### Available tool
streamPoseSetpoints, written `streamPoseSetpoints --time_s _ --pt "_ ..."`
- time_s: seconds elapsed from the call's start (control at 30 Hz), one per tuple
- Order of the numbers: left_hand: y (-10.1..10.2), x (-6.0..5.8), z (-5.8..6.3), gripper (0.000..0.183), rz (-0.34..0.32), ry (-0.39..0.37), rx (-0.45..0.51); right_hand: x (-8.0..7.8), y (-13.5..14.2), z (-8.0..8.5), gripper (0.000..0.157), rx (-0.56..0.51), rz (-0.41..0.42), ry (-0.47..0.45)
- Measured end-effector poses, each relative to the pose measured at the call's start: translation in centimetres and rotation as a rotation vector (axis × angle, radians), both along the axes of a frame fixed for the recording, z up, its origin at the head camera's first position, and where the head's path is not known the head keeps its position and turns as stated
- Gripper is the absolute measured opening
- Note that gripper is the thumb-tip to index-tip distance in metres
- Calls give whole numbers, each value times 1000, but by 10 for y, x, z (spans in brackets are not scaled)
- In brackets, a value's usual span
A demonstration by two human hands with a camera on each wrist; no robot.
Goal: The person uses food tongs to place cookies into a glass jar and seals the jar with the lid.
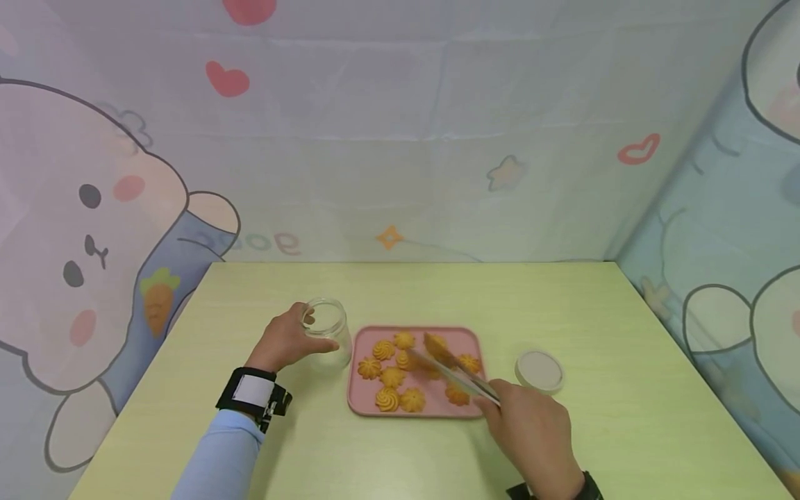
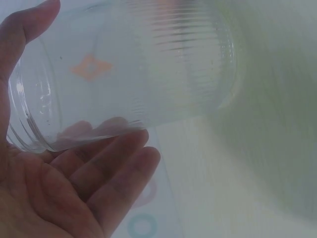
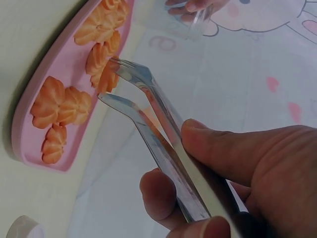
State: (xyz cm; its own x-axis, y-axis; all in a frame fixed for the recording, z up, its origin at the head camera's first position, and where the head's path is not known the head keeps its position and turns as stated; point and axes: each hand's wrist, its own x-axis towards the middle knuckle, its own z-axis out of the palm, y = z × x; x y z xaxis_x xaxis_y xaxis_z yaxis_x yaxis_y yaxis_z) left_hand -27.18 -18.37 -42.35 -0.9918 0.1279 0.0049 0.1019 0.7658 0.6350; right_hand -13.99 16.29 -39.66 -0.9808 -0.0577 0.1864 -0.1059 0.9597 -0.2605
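Observation:
My left hand (image 1: 289, 340) holds a clear glass jar (image 1: 326, 318), thumb on one side and fingers on the other. The jar stands open-mouthed beside the left end of a pink tray (image 1: 437, 408), and no contents show through its glass in the left wrist view. In my right hand (image 1: 531, 430) is a pair of metal tongs (image 3: 163, 144), gripped between thumb and fingers. Their parted tips reach over the tray to a piped butter cookie (image 3: 106, 77); whether they pinch it I cannot tell. Several more golden cookies (image 1: 392, 377) lie on the tray.
A round whitish lid (image 1: 539, 370) lies on the table right of the tray, close to my right hand. The pale yellow-green table (image 1: 400, 458) ends at a printed cloth backdrop (image 1: 437, 194) behind and at both sides.

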Motion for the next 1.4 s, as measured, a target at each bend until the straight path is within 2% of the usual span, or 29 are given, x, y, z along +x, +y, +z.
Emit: streamPoseSetpoints --time_s 0.37,0.6,0.8,1.03,1.17,1.27,1.4 --pt "0 -1 0 83 -1 -10 -4 -5 -2 11 25 10 41 155" --pt "-1 -3 -2 84 2 -20 -5 -11 -9 24 28 2 47 162" --pt "-1 -4 -3 86 3 -22 -10 -17 -19 36 23 -7 61 178" --pt "1 -3 -2 86 0 -10 -14 -23 -33 51 23 39 88 177" --pt "0 -4 -4 86 -3 -1 -17 -29 -42 58 26 13 111 180" --pt "-1 -5 -6 87 -4 0 -16 -34 -49 63 21 16 127 199" --pt "-1 -6 -6 87 2 -3 -14 -40 -60 67 24 31 148 234"
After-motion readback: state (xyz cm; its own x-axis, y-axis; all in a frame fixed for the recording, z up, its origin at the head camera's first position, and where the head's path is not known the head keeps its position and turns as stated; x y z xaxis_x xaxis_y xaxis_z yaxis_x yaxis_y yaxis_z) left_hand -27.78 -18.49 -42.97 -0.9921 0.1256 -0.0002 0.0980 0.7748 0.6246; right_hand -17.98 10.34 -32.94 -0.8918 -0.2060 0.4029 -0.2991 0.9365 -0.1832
